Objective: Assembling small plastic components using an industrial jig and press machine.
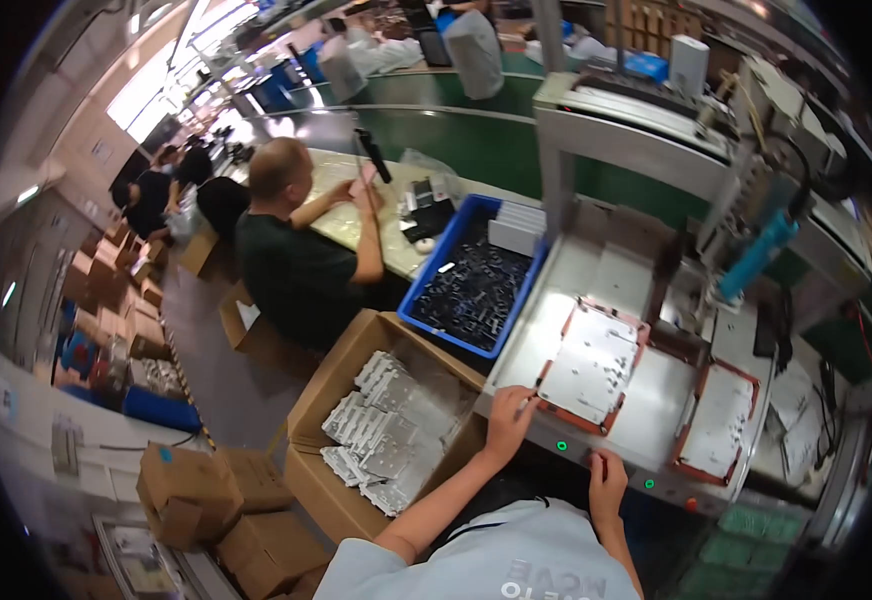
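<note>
My left hand (509, 425) is at the near left corner of an orange-red frame fixture (608, 427) on the machine bed. Its fingertips are drawn together there, and anything between them is too small to make out. A flat white panel (588, 362) with small dark parts scattered over it lies in that fixture. To the right, a second orange-red fixture (684, 440) holds another white panel (721, 420). At the machine's front edge, between two green-lit buttons (562, 446), my right hand (608, 482) has its fingers curled in. Whatever they may hold is hidden.
A teal cylindrical tool (761, 252) hangs from the machine's gantry (636, 130). Left of the bed stands a blue bin (464, 345) of small black parts. Nearer is an open carton (331, 500) of stacked white panels. A co-worker (291, 250) sits at the table beyond.
</note>
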`<state>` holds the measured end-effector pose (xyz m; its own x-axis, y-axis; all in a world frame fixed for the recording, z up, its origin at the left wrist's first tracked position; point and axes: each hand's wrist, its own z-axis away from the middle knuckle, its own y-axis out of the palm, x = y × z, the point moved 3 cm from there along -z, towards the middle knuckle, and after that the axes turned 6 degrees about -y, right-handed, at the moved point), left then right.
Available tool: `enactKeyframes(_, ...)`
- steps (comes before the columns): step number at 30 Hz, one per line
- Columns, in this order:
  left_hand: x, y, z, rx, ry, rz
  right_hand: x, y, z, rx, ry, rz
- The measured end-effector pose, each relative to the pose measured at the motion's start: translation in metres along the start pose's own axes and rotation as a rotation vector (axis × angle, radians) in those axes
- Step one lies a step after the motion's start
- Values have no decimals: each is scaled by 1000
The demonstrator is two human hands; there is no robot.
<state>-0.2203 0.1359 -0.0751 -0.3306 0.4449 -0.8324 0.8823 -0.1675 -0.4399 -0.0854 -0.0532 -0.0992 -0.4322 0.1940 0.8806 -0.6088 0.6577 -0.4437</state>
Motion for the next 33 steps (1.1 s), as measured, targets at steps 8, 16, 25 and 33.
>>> enactKeyframes(8, 4, 0, 2, 53, 52, 31, 10, 39, 6, 353, -229, 184)
enactKeyframes(16, 62, -39, -10, 190, -155, -103, -4, 69, -17, 306, -114, 269)
enactKeyframes(25, 61, -25, 12, 411, 143, -411, 5, 52, -13, 274, 68, 270)
enactKeyframes(33, 65, -23, 15, 413, 188, -423, 4, 47, -7, 273, 53, 263)
